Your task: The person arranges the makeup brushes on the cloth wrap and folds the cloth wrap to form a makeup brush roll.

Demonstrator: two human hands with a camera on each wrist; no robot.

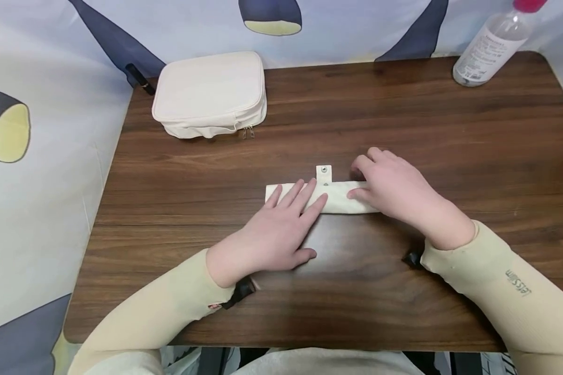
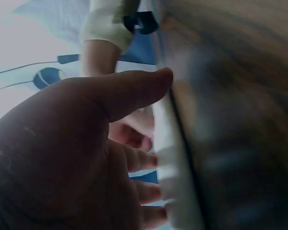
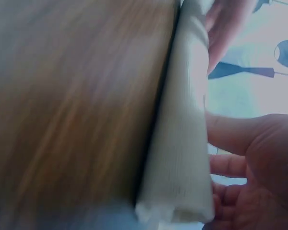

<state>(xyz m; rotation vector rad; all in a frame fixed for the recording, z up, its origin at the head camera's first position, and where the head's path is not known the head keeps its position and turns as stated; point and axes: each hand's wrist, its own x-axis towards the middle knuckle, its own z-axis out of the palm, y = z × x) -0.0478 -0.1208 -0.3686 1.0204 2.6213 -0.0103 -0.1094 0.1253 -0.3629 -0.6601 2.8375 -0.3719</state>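
A flat, folded cream fabric piece lies lengthwise on the brown table. A small tab with a metal snap sticks out from its far edge. My left hand rests on its left part, fingers straight and spread, thumb apart over the wood. At the right end my right hand holds the fabric, thumb on top and bent fingers by the far edge. In the right wrist view the fabric looks like a thick roll with an open end, the right thumb against it. Its kind cannot be told.
A cream zippered case stands at the table's back left, a black pen-like object beside it. A clear bottle with a red cap is at the back right. Patterned cloth hangs behind the table.
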